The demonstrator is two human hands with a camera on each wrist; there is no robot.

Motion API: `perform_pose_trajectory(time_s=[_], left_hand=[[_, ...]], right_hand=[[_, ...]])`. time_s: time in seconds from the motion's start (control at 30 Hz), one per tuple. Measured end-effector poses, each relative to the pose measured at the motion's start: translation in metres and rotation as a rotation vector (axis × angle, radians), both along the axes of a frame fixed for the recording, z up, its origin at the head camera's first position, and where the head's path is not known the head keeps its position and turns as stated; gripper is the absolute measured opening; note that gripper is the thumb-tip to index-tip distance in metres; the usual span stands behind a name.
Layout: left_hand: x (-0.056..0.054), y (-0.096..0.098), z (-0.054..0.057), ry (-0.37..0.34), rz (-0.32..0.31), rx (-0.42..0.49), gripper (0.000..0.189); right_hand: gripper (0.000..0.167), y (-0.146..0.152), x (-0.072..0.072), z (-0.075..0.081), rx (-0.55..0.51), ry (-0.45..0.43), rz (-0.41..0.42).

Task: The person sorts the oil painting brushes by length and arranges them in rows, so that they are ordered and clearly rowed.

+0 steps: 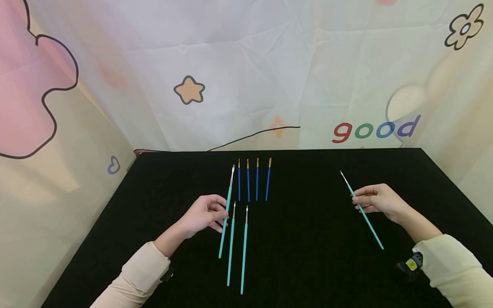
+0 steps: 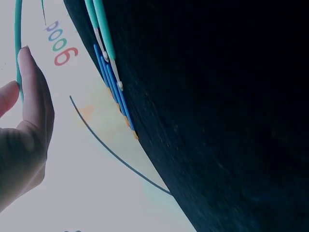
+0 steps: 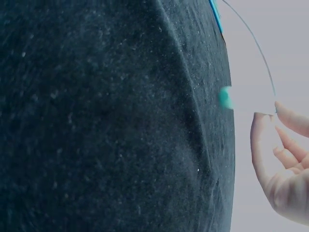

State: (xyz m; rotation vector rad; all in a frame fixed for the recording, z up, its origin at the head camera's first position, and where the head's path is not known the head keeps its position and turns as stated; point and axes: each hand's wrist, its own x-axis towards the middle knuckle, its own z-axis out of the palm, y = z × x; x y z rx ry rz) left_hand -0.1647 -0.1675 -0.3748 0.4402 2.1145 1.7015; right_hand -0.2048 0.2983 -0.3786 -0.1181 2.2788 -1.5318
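My left hand pinches a teal-handled paintbrush between thumb and fingers, its bristles pointing to the back of the table. In the left wrist view, the same handle runs upright past the fingertips. Over on the right, my right hand grips another teal paintbrush, tilted with its tip up and to the left. Just right of the left hand, two more teal paintbrushes, one nearer and one farther right, lie side by side. A blurred teal handle end shows in the right wrist view.
Several small blue paintbrushes with orange tips, the rightmost slightly slanted, lie in a row toward the back of the black table. A pale printed cloth hangs behind and along both sides.
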Motion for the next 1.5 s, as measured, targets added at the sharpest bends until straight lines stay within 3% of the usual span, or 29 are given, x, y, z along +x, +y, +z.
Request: perform_pose_trajectory(time_s=[0.33,0.6,1.1,1.5], left_hand=[[0.004,0.011,-0.004,-0.019,-0.030,-0.010,0.045],[0.007,0.018,-0.007,-0.040,-0.050,0.009,0.045],[0.008,0.029,-0.012,-0.137,-0.034,0.062,0.051],[0.010,0.038,-0.016,-0.180,-0.044,0.061,0.054]], right_hand=[[0.035,-0.004,-0.001,0.000,-0.009,-0.005,-0.009],[0.034,-0.007,0.001,0.003,-0.055,0.009,-0.008],[0.013,-0.018,0.006,0.007,-0.151,0.015,-0.005],[0.013,-0.026,0.008,0.010,-0.168,0.024,-0.009]])
